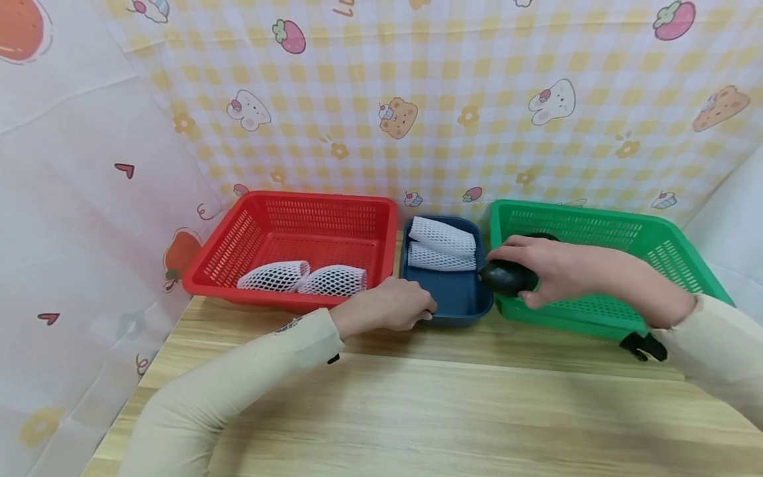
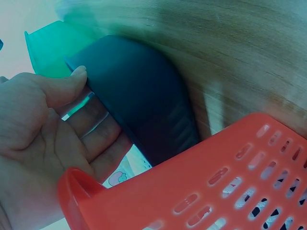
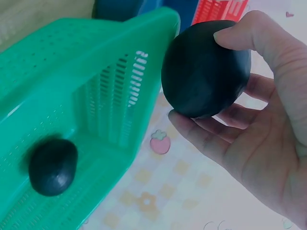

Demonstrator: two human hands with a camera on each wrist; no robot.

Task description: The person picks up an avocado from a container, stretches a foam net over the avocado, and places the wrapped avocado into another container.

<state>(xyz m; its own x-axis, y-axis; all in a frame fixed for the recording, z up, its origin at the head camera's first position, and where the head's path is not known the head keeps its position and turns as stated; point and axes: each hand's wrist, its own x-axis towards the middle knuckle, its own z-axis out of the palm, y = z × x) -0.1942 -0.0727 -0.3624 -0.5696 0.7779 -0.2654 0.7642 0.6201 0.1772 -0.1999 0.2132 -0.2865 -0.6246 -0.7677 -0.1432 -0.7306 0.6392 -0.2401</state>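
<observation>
My right hand [image 1: 551, 268] grips a dark avocado [image 1: 507, 277] over the left side of the green basket [image 1: 596, 321], thumb on one side and fingers on the other. A second avocado [image 3: 53, 166] lies inside that basket. My left hand [image 1: 396, 303] holds the near rim of the dark blue tray [image 1: 450, 298]; in the left wrist view the thumb sits outside the wall and the fingers pass behind the rim. At the tray's far end lie two white foam net sleeves [image 1: 442, 236], looking flat.
Left of the tray stands a red basket [image 1: 286, 299]. Along its near wall rest two net sleeves [image 1: 332, 281] with something dark inside. Wooden tabletop [image 1: 453, 411] extends in front of the containers, and a patterned curtain [image 1: 357, 79] hangs close behind them.
</observation>
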